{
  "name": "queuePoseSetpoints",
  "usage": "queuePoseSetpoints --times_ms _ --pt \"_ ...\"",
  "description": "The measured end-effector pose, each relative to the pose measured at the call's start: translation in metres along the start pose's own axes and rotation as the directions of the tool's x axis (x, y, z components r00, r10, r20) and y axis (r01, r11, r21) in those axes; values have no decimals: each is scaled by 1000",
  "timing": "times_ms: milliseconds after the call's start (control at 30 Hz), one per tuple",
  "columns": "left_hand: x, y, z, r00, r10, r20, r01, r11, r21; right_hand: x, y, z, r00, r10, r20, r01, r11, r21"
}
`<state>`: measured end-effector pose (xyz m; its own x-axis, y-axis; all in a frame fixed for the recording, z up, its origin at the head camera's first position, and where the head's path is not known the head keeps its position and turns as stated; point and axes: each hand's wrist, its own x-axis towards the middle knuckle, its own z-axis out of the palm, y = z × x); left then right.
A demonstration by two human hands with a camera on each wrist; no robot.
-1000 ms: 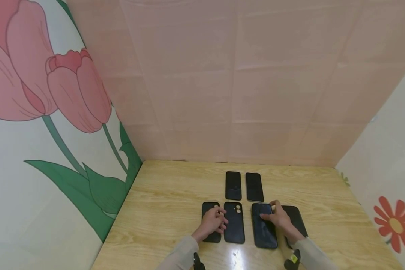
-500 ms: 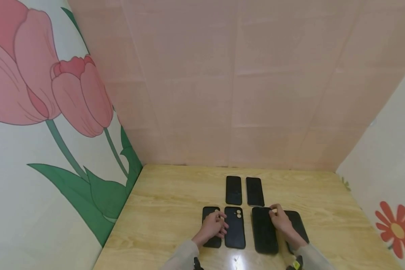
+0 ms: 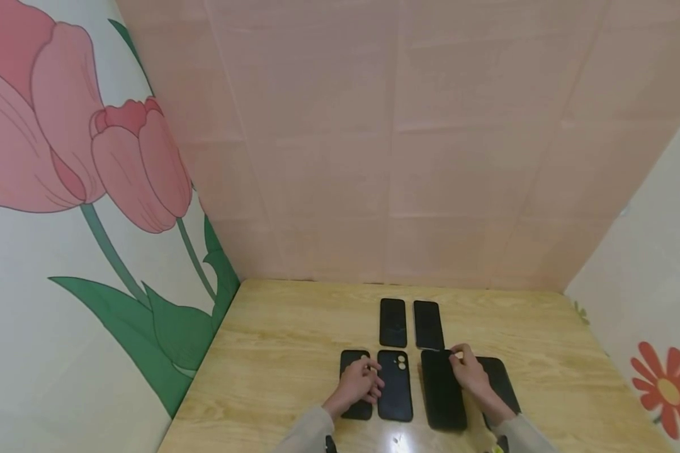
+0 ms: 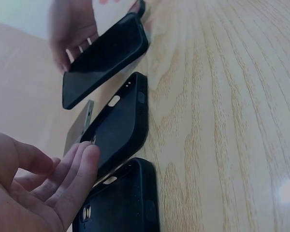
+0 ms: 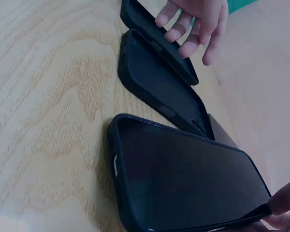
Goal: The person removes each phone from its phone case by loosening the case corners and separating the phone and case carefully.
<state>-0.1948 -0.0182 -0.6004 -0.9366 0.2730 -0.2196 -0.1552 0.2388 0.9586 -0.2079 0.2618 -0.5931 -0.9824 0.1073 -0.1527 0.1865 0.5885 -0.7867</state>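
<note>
My right hand [image 3: 471, 372] pinches a top corner of a smartphone [image 5: 193, 179] set in a black case. In the right wrist view, the case rim lifts beside the screen at that corner, close to the thumb. The left wrist view has this phone [image 4: 104, 58] tilted, its near end raised off the table. My left hand [image 3: 358, 381] hovers with loosely bent fingers over an empty black phone case [image 3: 356, 410], holding nothing. A second empty case [image 3: 394, 393], with camera holes at its top, lies between that one and the phone.
Two dark phones [image 3: 393, 323] lie side by side farther back on the wood-grain table [image 3: 294, 314]. Another black flat item [image 3: 498, 384] lies right of the held phone, partly behind my right forearm. A pink-covered wall [image 3: 340, 157] rises at the table's back edge.
My right thumb has gone from the screen to the phone's top right corner, and the phone has tilted up slightly. My left hand stays in place. The head view has shifted a little.
</note>
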Motion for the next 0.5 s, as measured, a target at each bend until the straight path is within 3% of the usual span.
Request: queuePoseSetpoints --times_ms 500 --pt "0 -1 3 999 -13 39 14 1000 -26 -12 -29 -1 999 -50 -4 50 998 42"
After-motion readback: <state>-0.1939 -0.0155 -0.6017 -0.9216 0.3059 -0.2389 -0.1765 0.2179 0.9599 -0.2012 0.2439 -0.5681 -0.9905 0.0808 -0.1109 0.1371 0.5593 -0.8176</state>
